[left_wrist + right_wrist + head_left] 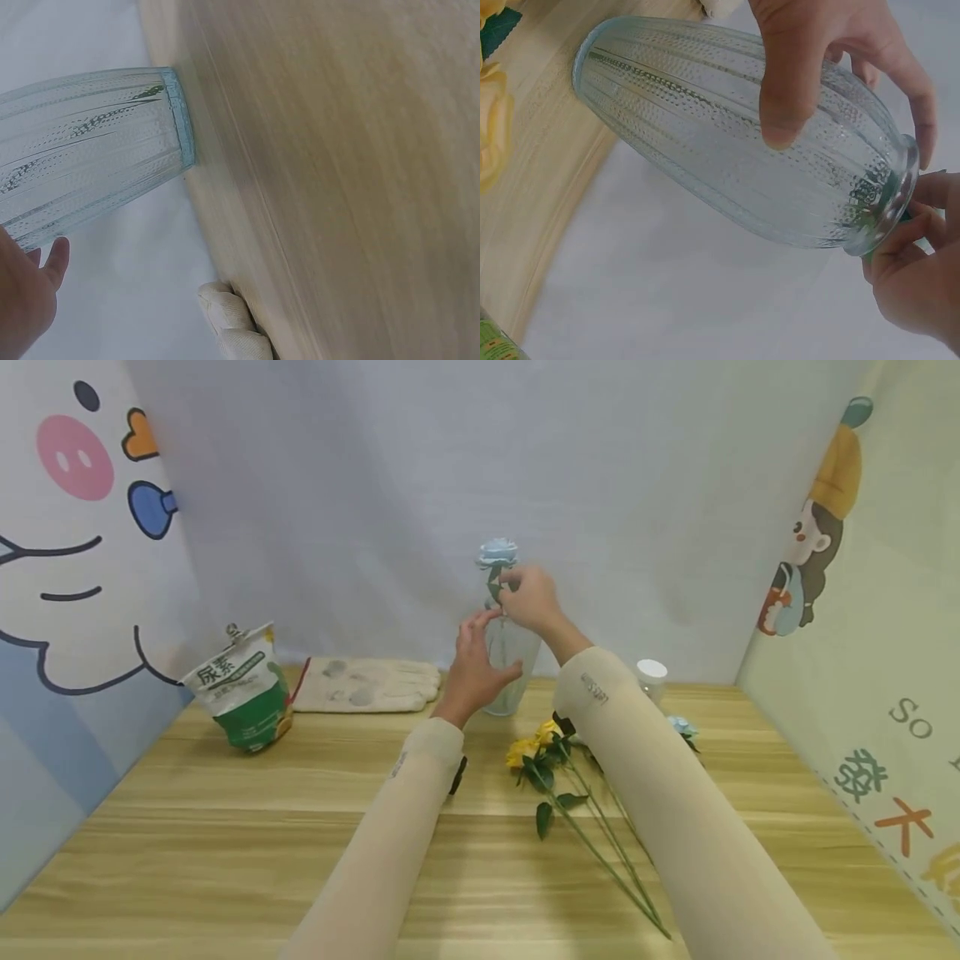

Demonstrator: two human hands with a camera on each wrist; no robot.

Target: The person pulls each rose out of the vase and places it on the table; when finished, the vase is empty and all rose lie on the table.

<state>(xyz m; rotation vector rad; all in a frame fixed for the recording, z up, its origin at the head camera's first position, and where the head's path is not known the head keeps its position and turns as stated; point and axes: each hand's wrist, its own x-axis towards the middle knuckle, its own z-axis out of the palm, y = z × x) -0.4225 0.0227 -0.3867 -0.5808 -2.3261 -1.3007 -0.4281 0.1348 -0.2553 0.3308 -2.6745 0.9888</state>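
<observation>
A ribbed clear glass vase (727,142) stands upright on the wooden table. My right hand (531,599) pinches a light blue rose (498,552) by its stem, just above the vase mouth. Green leaves (495,585) show beside those fingers, and the bloom points up. With fingers spread and thumb out, my left hand (477,664) cups loosely around the vase's upper side. Its fingertips are right at the rim (907,180), and in the right wrist view its thumb lies across the front of the glass.
Yellow roses (528,747) with long stems lie on the table (300,860) before the vase. Another blue rose (682,725) and a white-lidded jar (651,675) are partly behind my right sleeve. On the left are a pale work glove (367,685) and a clipped green-white bag (251,697).
</observation>
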